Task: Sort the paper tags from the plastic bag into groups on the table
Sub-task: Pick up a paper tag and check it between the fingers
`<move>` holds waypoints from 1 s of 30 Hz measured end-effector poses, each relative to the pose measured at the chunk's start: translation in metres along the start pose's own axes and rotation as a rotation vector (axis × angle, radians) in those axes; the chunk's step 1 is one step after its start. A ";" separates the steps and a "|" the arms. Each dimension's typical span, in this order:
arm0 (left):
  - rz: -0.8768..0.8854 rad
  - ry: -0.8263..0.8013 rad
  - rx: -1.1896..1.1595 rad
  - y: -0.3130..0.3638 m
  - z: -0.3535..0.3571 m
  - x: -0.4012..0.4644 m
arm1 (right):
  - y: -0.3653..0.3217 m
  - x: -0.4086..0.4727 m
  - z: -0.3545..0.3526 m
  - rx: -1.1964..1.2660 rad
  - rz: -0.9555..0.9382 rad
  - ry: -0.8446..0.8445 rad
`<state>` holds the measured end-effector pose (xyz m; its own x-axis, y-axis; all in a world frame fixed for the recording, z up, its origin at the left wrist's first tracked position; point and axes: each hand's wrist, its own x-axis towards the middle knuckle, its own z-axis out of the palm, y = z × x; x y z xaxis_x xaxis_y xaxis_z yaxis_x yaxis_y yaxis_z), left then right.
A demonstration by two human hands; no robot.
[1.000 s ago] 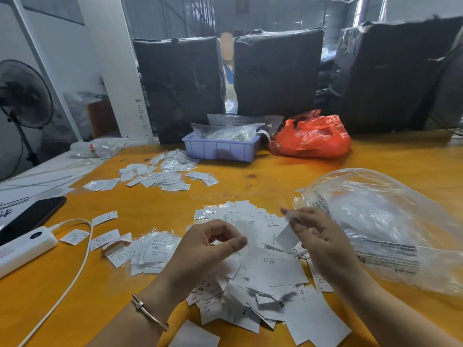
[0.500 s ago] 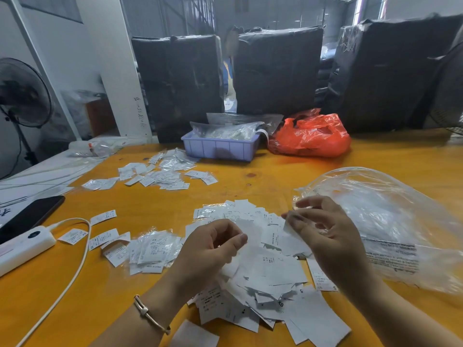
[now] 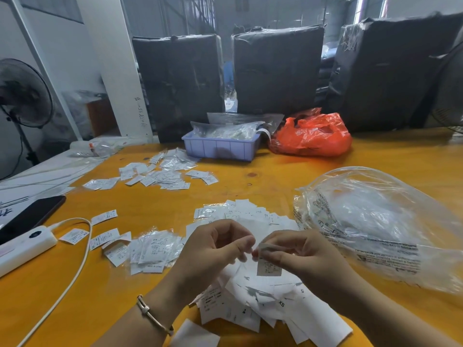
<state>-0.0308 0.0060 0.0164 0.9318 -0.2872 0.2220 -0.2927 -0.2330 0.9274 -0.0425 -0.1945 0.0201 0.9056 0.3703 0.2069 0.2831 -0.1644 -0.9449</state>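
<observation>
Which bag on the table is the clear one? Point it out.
The clear plastic bag right of the hands; the other loose bag, by the blue tray, is opaque orange.

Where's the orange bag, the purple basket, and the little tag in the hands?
Orange bag (image 3: 310,136), head view, middle of its crinkled front.
Purple basket (image 3: 220,147), head view, front wall.
Paper tag (image 3: 268,266), head view, printed lower part.

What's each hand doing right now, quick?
Left hand: fingers curled, fingertips meeting the tag's top edge.
Right hand: pinching a small paper tag above the pile.
</observation>
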 end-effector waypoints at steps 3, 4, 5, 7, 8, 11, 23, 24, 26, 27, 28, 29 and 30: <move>-0.021 0.004 -0.029 0.000 0.000 0.000 | 0.000 0.000 -0.001 -0.060 -0.020 -0.025; -0.026 0.002 -0.039 0.001 0.000 0.000 | 0.000 0.000 -0.002 -0.044 -0.033 -0.007; -0.032 0.001 -0.051 0.002 0.001 0.000 | -0.002 0.000 -0.004 -0.012 -0.052 0.034; -0.043 0.002 -0.074 0.004 0.000 -0.001 | -0.005 0.000 -0.009 0.063 -0.082 0.178; -0.046 0.002 -0.081 0.004 0.000 -0.001 | -0.007 0.000 -0.013 0.100 -0.098 0.259; -0.043 -0.016 -0.086 0.005 0.000 -0.002 | -0.012 -0.002 -0.019 0.168 -0.174 0.394; -0.013 -0.104 -0.016 0.009 0.007 -0.005 | -0.021 -0.011 -0.008 -0.083 -0.319 0.349; -0.011 -0.103 -0.010 0.009 0.007 -0.005 | -0.020 -0.011 -0.009 -0.089 -0.317 0.348; -0.006 -0.101 -0.004 0.009 0.006 -0.006 | -0.019 -0.011 -0.010 -0.098 -0.312 0.350; -0.005 -0.097 -0.002 0.009 0.006 -0.006 | -0.019 -0.011 -0.011 -0.109 -0.311 0.353; -0.004 -0.092 0.000 0.008 0.005 -0.005 | -0.019 -0.011 -0.011 -0.121 -0.313 0.357; -0.003 -0.086 0.002 0.008 0.005 -0.005 | -0.019 -0.011 -0.011 -0.133 -0.315 0.363; -0.003 -0.079 0.002 0.008 0.005 -0.005 | -0.019 -0.011 -0.012 -0.145 -0.320 0.370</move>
<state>-0.0387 0.0013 0.0212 0.9129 -0.3590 0.1944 -0.2903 -0.2361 0.9274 -0.0541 -0.2060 0.0386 0.8102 0.0787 0.5809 0.5817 -0.2303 -0.7801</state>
